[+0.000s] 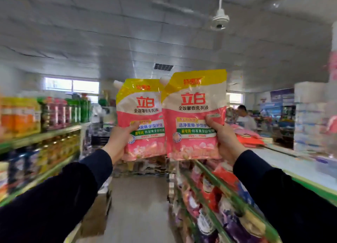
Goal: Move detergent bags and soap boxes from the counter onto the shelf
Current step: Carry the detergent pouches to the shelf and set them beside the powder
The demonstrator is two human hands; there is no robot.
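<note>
I hold two pink and yellow detergent bags upright in front of me at chest height, side by side and slightly overlapping. My left hand (119,140) grips the lower left edge of the left detergent bag (141,111). My right hand (225,140) grips the lower right edge of the right detergent bag (194,105). More pink and red bags (248,136) lie on the white counter (284,162) to the right. The shelf (215,202) under the counter holds several packed bags.
An aisle (138,206) runs ahead between the right shelf and a left shelf unit (42,136) stocked with bottles. A person (245,117) stands behind the counter in the distance. White stacked packs (308,115) rise at the right. A ceiling fan (219,21) hangs overhead.
</note>
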